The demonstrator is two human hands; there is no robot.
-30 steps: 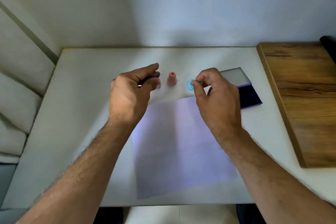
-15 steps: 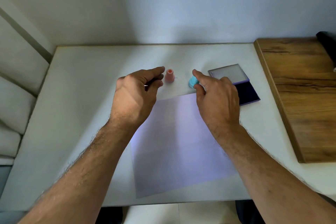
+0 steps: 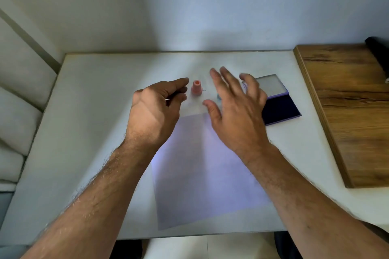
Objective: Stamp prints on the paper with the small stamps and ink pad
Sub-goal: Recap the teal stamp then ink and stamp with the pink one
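My right hand [image 3: 235, 109] hovered above the far edge of the paper [image 3: 207, 171], fingers spread wide and straight, thumb held out toward my left, holding nothing. Directly beneath its fingers, a small sliver of the blue stamp [image 3: 219, 96] showed between thumb and index finger; most of that stamp was hidden by the hand, so whether it touched the skin could not be told. The pink stamp [image 3: 196, 87] stood upright on the white table [image 3: 101, 94], just to the left of my right hand and just to the right of my left hand's fingertips, touching neither. My left hand [image 3: 156, 109] was raised over the near-left corner of the paper's far edge, its fingers curled narrowly with thumb and index finger drawn close; a thin pale object appeared between them, too small to identify, so what this hand held could not be told. The ink pad [image 3: 280, 111] lay open just to the right of my right hand, partly covered by my little finger and the side of my palm, its dark inked surface nearer to me and its pale lid [image 3: 271, 85] beyond. The paper lay flat below both wrists, extending toward me. A wooden board [image 3: 353, 111] rested farther right, well apart from both hands.
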